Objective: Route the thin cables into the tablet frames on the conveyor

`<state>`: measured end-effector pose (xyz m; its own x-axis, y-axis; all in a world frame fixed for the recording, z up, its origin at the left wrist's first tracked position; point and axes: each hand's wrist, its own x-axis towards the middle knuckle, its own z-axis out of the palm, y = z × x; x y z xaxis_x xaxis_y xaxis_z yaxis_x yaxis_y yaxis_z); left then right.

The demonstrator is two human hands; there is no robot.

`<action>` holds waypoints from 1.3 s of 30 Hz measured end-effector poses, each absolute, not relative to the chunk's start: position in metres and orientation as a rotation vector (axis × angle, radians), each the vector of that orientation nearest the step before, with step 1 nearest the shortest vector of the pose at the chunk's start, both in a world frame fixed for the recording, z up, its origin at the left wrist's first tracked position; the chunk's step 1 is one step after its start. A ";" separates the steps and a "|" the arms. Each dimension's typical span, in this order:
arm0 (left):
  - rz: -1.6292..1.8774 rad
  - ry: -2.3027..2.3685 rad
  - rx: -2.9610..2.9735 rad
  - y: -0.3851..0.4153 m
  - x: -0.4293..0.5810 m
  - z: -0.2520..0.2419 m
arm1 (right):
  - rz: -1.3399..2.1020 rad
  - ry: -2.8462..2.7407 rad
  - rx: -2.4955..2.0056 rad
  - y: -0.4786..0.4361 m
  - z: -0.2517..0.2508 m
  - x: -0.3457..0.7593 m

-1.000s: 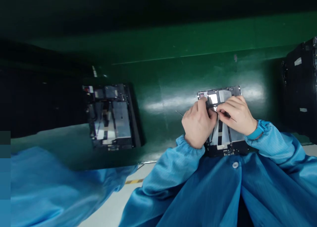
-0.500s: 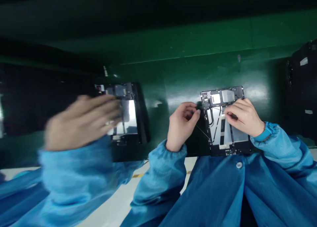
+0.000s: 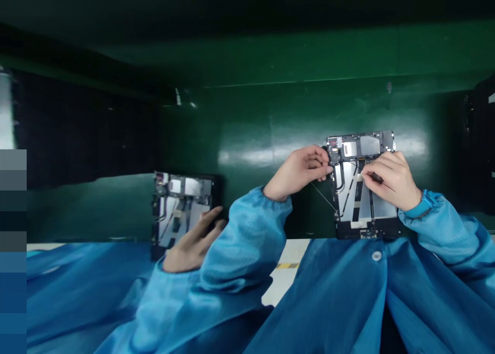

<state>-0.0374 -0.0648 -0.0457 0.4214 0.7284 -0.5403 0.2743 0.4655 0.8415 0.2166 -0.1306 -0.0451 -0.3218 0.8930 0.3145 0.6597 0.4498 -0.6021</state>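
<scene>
An opened tablet-like device [image 3: 382, 199] lies on the green bench in front of me, with its silver inner panel, black ribbon strips and upper boards exposed. My left hand [image 3: 307, 168], its fingers curled in, is at the device's upper left edge. A thin cable [image 3: 324, 197] runs from the device's lower left side up under that hand, and the exact grip on it is hidden. Over the panel, my right hand [image 3: 390, 179] pinches a thin dark strand, which looks like part of the same cable; its free end pokes out below the fingers.
To the left, a second opened device [image 3: 185, 189] lies on the bench [image 3: 255, 153], with a co-worker's hand [image 3: 197, 240] on its lower right side. Large dark panels stand at the far left [image 3: 85, 127] and right edge [image 3: 483, 112].
The co-worker's hand has come down onto the left device, which sits lower and turned in view. My left hand has moved closer to my device's edge; my right hand keeps its pinch.
</scene>
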 end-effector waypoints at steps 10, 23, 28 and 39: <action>0.577 1.208 1.008 -0.082 -0.023 -0.047 | 0.512 -2.078 -1.302 -0.131 -0.046 0.219; 0.209 1.228 1.975 -0.052 -0.019 -0.016 | 0.607 -2.105 -1.286 -0.128 -0.047 0.226; 0.048 1.078 2.128 -0.032 -0.011 -0.013 | 0.618 -2.052 -1.251 -0.126 -0.048 0.229; -0.049 1.049 2.245 -0.027 -0.006 -0.014 | 0.674 -2.032 -1.245 -0.124 -0.046 0.233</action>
